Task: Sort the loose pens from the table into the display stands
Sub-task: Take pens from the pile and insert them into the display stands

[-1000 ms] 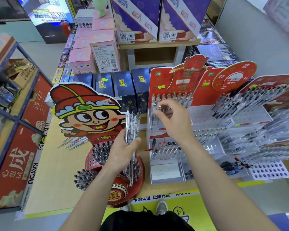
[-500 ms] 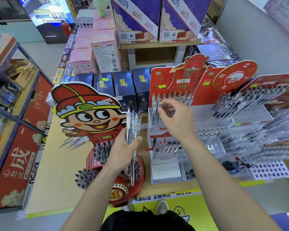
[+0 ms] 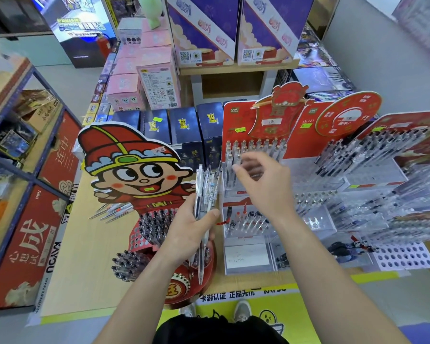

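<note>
Mid-task: left hand (image 3: pixel 189 232) grips pen bundle (image 3: pixel 205 192), fingers clamped round it, upright just left of stand (image 3: pixel 231 120); right hand (image 3: pixel 261 184) at stand's top row, fingers curled but blurred, cannot tell if pinching pen. Stand rows part filled. Unsorted: loose pens (image 3: pixel 114 211) on table (image 3: pixel 90 256) beside cartoon board (image 3: pixel 134 170), plus bundle. Judged: much left.

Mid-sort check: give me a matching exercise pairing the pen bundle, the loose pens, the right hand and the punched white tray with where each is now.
1. pen bundle
2. loose pens
3. right hand
4. punched white tray

a. lying on the table, left of the cartoon stand
b. at the top pen row of the red stand
c. gripped in the left hand
d. front right of the display

Pairs: 1-c, 2-a, 3-b, 4-d
</note>
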A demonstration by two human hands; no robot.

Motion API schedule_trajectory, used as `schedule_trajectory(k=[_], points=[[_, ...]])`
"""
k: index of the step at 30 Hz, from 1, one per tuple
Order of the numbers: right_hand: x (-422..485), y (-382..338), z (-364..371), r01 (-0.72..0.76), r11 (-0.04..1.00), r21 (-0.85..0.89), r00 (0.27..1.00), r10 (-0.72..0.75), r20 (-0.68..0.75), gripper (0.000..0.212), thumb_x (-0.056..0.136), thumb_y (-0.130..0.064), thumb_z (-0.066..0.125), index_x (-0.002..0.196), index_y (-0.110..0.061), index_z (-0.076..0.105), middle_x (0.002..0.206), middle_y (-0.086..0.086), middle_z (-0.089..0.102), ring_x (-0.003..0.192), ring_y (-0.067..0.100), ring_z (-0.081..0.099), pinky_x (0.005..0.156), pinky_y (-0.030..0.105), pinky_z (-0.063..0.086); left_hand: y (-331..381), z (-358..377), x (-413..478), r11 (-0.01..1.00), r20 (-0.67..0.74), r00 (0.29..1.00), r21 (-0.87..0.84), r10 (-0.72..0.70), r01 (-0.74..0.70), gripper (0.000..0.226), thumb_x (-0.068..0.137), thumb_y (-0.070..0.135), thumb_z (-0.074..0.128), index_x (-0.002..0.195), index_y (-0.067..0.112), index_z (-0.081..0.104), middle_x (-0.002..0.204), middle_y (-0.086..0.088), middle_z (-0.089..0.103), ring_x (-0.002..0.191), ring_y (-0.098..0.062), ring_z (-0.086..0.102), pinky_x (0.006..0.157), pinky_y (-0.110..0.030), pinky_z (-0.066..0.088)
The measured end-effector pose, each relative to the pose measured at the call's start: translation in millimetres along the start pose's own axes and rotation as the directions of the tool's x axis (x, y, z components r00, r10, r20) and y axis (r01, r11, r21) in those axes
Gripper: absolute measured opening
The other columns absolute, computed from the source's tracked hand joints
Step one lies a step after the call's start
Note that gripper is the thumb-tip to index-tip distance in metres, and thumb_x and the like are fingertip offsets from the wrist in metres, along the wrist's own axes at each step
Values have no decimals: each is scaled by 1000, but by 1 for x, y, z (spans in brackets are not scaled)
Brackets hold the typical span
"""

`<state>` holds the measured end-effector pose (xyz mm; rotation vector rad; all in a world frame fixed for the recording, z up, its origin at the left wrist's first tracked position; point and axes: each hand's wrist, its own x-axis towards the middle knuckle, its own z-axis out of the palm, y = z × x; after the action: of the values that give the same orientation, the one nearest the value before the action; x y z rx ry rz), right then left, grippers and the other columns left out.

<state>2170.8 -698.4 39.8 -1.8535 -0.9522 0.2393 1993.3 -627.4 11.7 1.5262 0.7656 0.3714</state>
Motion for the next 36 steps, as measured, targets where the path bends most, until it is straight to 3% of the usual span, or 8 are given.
schedule_trajectory(k=[4,11,17,24,27,29,32,36], points=[[-11,-6,9,-96,994,59,985,87,150,35,90,-33,74,124,-24,68,86,-17,71,80,-6,66,72,9,52,3,12,-1,1000,49,999,0,18,-18,16,101,12,59,110,22,52,58,1,57,47,-20,51,47,-33,46],[-4,-6,-1,-165,949,268,986,157,52,21,91,-22,73,109,-29,65,82,-7,73,78,9,70,77,29,58,-4,13,-7,999,50,998,33,-24,22,19,101,16,61,118,20,54,63,-10,65,51,-40,55,53,-48,53],[-1,-15,-12,-63,945,321,982,0,191,25,98,-18,62,116,-33,67,92,-3,69,86,23,68,76,51,58,-9,8,-25,998,-52,997,5,-60,61,12,102,14,59,112,17,53,61,-17,55,50,-28,51,50,-38,47],[-18,-25,13,-45,945,325,954,-56,295,13,95,-25,68,105,-33,71,86,-10,67,83,19,67,73,50,58,-30,7,-47,993,-214,974,69,-76,93,18,99,25,65,113,32,56,70,-11,64,56,-29,56,62,-46,53],[-22,-27,15,-7,955,297,950,-86,301,20,95,-24,69,110,-37,71,87,-12,69,86,15,67,78,48,58,-34,-1,-62,981,-282,952,116,-115,153,20,99,25,65,116,24,53,77,-21,68,57,-27,60,57,-33,52],[-24,-26,15,-3,957,290,957,-81,280,23,95,-25,68,117,-33,71,93,-9,73,92,14,69,83,47,57,-39,-14,-74,976,-323,938,127,-126,175,21,99,24,65,116,20,53,69,-5,67,54,-15,60,54,-29,50],[-30,-27,15,-16,959,283,965,-60,256,23,95,-24,69,118,-25,67,100,-4,76,100,11,70,89,45,56,-48,-41,-89,976,-374,918,109,-136,189,11,99,20,65,107,21,57,62,-1,64,52,-17,58,52,-35,50],[-48,-34,25,-21,976,217,971,-32,235,13,94,-16,70,102,-25,66,94,-11,76,92,3,70,84,34,57,-58,-72,-100,976,-391,915,139,-102,168,11,98,23,67,102,30,59,75,-5,70,59,-20,62,57,-44,52]])
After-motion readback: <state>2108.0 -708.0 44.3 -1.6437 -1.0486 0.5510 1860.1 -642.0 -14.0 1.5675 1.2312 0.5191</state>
